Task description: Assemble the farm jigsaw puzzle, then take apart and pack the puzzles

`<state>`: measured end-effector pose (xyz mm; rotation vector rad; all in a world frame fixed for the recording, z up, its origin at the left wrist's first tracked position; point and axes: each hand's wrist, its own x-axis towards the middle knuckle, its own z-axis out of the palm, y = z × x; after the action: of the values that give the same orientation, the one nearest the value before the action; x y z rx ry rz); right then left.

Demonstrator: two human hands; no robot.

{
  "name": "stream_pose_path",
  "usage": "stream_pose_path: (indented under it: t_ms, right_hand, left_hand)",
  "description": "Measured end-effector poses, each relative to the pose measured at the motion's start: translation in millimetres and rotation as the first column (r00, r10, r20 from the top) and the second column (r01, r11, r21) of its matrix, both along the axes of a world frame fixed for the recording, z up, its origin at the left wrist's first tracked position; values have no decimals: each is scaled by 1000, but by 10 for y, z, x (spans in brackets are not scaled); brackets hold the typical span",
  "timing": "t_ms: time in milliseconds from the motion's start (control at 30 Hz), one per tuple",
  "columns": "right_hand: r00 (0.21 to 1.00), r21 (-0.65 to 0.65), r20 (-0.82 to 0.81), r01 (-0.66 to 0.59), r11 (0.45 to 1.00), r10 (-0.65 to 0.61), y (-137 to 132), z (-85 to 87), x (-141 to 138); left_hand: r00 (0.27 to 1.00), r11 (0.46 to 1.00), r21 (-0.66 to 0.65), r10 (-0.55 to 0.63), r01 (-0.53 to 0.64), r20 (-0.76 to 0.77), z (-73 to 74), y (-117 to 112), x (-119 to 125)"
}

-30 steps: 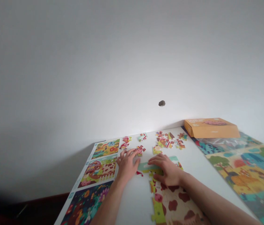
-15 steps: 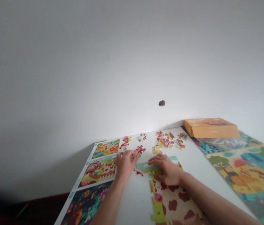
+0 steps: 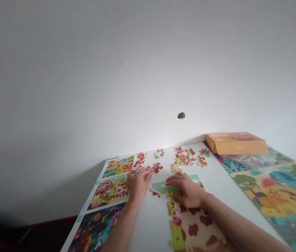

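Both of my hands rest low on the white bench. Left hand [image 3: 136, 182] lies palm down, fingers loosely spread, its fingertips touching a small red and pink cardboard puzzle piece [image 3: 149, 169]; whether they pinch it or only press on it I cannot tell. Right hand [image 3: 187, 190] lies flat and open on the upper edge of the part-built puzzle [image 3: 195, 227], a knobbed-edged cardboard sheet printed with brown cow patches and green grass, pinning a pale teal strip [image 3: 161, 186]. At twelve o'clock from my hands lies a scatter of loose pieces [image 3: 190, 157], flat and interlocking in shape. At nine o'clock lies a glossy printed guide sheet [image 3: 111, 192] of farm scenes. At two o'clock sits a flat orange cardboard box [image 3: 237, 143] on a large colourful landscape sheet [image 3: 276, 189].
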<state>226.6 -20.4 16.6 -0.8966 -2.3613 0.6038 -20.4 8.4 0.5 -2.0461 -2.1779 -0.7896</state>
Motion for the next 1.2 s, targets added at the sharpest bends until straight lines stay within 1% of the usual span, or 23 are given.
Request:
stream_pose_path:
  t_ms: [100, 167, 300, 533, 633, 767, 833, 900, 1033, 1100, 1200]
  right_hand:
    - [1000, 1, 0, 4, 1000, -4, -1, -3, -2]
    - [1000, -1, 5, 3, 1000, -3, -1, 3, 1]
    - [1000, 3, 27, 3, 1000, -3, -4, 26, 6]
    - [999, -9, 36, 1, 1000, -1, -5, 48, -3]
    - [1000, -10, 31, 1, 1000, -1, 3, 37, -10]
    - [1000, -8, 25, 5, 1000, -5, 5, 29, -11]
    - [1000, -19, 22, 9, 1000, -9, 2, 32, -12]
    - [1000, -30, 16, 14, 999, -14, 0, 36, -16]
    - [1000, -33, 14, 21, 999, -21, 2, 27, -29]
    - [1000, -30, 15, 22, 999, -21, 4, 21, -32]
    - [1000, -33, 9, 29, 999, -28, 3, 22, -33]
  left_hand:
    - [1000, 999, -25, -25, 25, -18, 17, -13, 26]
    - [996, 997, -26, -79, 79, -30, 14, -15, 34]
    - [982, 983, -19, -183, 182, -50, -24, 6, 18]
    - [955, 958, 2, -286, 287, -78, -71, 42, 12]
    - [949, 953, -16, -304, 303, -88, -98, 20, 38]
    - [957, 960, -23, -280, 279, -77, -124, 55, 47]
    - [967, 969, -28, -247, 246, -56, -84, 157, 47]
    - [980, 980, -26, -196, 195, -30, -3, 322, 71]
    - [981, 980, -39, -195, 194, -20, 153, 723, 243]
    - [978, 975, -82, -210, 208, -18, 169, 896, 368]
    - [977, 966, -159, -212, 206, -16, 139, 1088, 512]
